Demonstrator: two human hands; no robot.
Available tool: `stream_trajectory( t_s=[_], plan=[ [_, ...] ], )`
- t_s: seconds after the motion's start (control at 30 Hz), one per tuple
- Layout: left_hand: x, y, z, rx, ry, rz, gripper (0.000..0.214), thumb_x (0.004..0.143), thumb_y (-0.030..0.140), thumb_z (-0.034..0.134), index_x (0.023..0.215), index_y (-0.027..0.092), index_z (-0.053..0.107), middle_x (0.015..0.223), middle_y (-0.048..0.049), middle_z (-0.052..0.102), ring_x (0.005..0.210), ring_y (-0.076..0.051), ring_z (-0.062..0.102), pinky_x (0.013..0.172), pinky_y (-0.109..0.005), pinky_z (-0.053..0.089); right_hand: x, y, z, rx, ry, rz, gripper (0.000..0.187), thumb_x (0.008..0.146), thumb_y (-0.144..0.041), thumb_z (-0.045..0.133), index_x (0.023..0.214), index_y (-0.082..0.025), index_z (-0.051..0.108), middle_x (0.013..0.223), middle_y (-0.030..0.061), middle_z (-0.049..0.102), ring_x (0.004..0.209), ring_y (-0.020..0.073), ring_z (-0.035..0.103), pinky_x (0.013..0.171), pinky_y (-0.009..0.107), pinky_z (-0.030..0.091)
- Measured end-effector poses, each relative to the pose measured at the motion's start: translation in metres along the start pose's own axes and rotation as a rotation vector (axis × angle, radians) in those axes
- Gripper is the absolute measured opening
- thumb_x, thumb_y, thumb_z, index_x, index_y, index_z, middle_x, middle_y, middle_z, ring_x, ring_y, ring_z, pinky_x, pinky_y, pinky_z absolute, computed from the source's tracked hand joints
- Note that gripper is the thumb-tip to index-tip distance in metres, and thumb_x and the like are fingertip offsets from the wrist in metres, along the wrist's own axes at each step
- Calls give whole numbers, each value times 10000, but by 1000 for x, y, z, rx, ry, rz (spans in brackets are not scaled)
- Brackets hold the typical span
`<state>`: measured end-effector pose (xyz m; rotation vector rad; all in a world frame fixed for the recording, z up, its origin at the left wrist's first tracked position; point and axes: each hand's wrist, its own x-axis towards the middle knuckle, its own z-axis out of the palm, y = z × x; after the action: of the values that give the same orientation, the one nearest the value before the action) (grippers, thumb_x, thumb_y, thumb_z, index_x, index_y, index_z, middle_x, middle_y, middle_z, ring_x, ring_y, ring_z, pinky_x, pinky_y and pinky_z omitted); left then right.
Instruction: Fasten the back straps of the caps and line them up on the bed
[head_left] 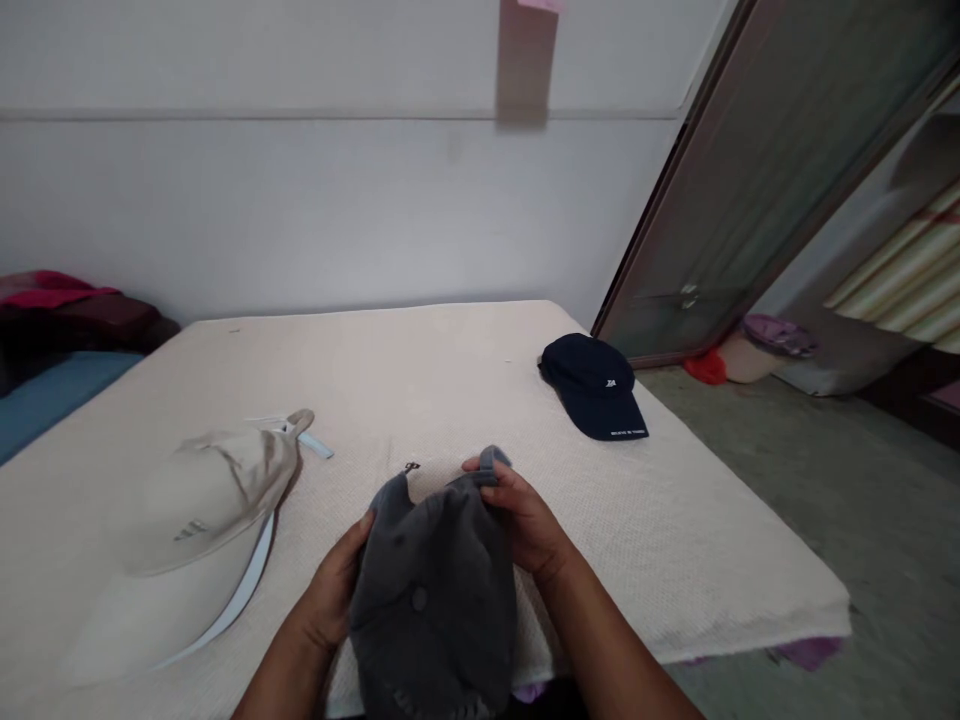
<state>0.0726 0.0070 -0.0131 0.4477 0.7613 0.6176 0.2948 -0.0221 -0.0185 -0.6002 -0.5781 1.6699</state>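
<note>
- Between both hands, low and centre, sits a dark grey soft cotton cap (435, 590), its long axis running away from the person.
- Left hand (334, 585) grips its left edge; right hand (525, 520) pinches the far rim.
- Cream padded bed (465, 370) lies beneath.
- Beige peaked cap (195, 510) lies left; navy baseball cap (596, 385) far right.

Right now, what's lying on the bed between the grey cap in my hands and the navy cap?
Nothing: in the head view, only bare cream cover lies between the grey cap and the navy cap.
</note>
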Motion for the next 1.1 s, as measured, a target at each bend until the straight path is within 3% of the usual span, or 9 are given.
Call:
stream_trajectory(
  t_s=[0.2,0.33,0.47,0.57,0.7,0.8,0.93,1.0,1.1],
  plan=[
    [6,8,1,94,35,164,209,597,81,700,790,160,709,677,-36,725,659,-202,680,603,-249,505,2,-5,-7,-17,2,-17,155,650,-98,582,789,-156,618,711,9,584,616,117,536,592,234,417],
    [12,17,-7,-28,95,196,355,511,-7,595,803,157,713,687,-27,731,603,-187,668,608,-264,511,1,-8,-3,-135,11,32,127,710,-218,616,808,-139,628,719,30,592,601,120,536,557,232,405],
    [12,21,-4,-131,219,161,79,580,122,603,602,135,678,602,-48,706,590,-216,661,620,-314,525,4,-5,5,-235,98,39,218,796,-358,592,778,-143,627,644,12,571,518,102,500,485,218,369],
    [12,19,3,-49,291,195,157,714,255,632,771,137,719,684,-45,724,621,-190,658,643,-288,518,5,-3,6,-226,110,-27,168,789,-298,600,798,-137,645,730,41,621,621,131,562,582,249,426],
    [14,16,5,157,258,265,248,719,255,693,946,155,703,848,-32,728,700,-138,646,649,-206,481,6,-7,2,-121,157,-188,104,723,-171,627,823,-148,645,803,52,649,797,170,601,736,280,445],
    [16,14,3,244,169,264,253,720,282,692,936,151,688,791,-29,704,667,-139,627,616,-209,461,8,-12,-1,23,211,-248,104,737,-190,627,838,-169,620,678,-4,584,595,101,541,619,243,431],
    [19,9,3,345,161,268,307,696,190,652,1003,186,653,738,8,663,578,-116,574,550,-203,413,11,-13,3,-12,196,-216,171,854,-333,529,884,-179,597,518,-76,423,367,30,243,437,200,305],
    [22,5,4,400,177,277,302,679,148,612,973,195,656,709,23,641,554,-109,543,531,-201,387,12,-9,7,-150,163,-167,217,870,-381,505,915,-186,588,507,-79,419,358,31,225,406,198,261],
    [25,0,8,495,168,294,129,677,148,574,772,175,656,647,26,601,556,-114,511,528,-205,364,14,4,13,-353,119,-63,253,849,-412,528,926,-178,585,526,-63,451,378,45,291,386,193,216]
  ],
)
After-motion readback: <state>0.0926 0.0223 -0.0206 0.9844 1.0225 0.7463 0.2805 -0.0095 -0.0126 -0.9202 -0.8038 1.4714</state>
